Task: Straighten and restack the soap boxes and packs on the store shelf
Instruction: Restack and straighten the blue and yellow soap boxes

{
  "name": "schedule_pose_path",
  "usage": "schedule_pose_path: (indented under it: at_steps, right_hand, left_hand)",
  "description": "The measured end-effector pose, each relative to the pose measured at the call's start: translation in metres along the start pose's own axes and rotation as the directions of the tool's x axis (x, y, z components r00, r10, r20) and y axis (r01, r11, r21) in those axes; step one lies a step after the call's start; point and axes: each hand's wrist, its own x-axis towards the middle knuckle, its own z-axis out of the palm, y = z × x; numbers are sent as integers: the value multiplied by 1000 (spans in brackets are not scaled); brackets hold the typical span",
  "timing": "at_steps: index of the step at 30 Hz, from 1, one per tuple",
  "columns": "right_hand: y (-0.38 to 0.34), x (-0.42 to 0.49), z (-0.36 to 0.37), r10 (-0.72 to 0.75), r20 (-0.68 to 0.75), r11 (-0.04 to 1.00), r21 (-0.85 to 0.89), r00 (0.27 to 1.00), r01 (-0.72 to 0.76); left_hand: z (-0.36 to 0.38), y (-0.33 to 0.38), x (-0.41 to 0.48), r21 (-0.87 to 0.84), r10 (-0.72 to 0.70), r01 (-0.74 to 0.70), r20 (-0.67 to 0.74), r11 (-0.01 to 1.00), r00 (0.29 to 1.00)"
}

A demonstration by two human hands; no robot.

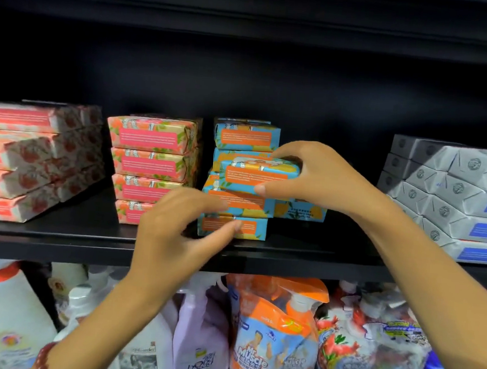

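Blue-and-orange soap boxes stand in an uneven stack [236, 204] in the middle of the black shelf [57, 245]. My right hand [313, 175] grips the top front box [256, 172] between thumb and fingers, the box skewed over the ones below. My left hand [180, 226] reaches in from below with spread, slightly curled fingers, its fingertips at the two lower boxes [233, 227], holding nothing. Another blue box [300, 210] lies flat behind and to the right of the stack. More blue boxes [246, 135] are stacked at the back.
Pink floral soap boxes [150, 162] stand stacked left of the blue ones, with red-patterned packs [31, 162] further left. Grey and blue packs [454, 198] fill the right end. Below the shelf stand detergent bottles [13, 312] and refill pouches [270, 340].
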Motion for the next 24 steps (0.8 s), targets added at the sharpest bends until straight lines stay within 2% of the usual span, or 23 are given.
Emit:
schedule_pose_path:
  at_steps: [3, 5, 8, 14, 21, 24]
  right_hand:
    - [14, -22, -3, 0, -192, 999, 38, 981, 7]
    - [26, -38, -3, 27, -305, 993, 116, 952, 9]
    - [44, -59, 0, 105, -393, 974, 228, 913, -14]
    - [64, -86, 6, 107, -494, 980, 200, 863, -7]
    - [79, -84, 7, 146, -494, 979, 197, 857, -53]
    - [86, -71, 8, 141, -483, 985, 155, 864, -75]
  left_hand:
    - [-1, -3, 21, 85, 4, -7, 39, 996, 999]
    - [4, -6, 36, 172, -35, 5, 175, 985, 984]
    - [19, -9, 48, 313, -67, -59, 378, 948, 923]
    - [25, -18, 53, 291, -107, -35, 458, 956, 882]
    - [18, -13, 63, 288, -135, -53, 594, 956, 793]
    - [18, -11, 65, 307, -153, -54, 608, 950, 779]
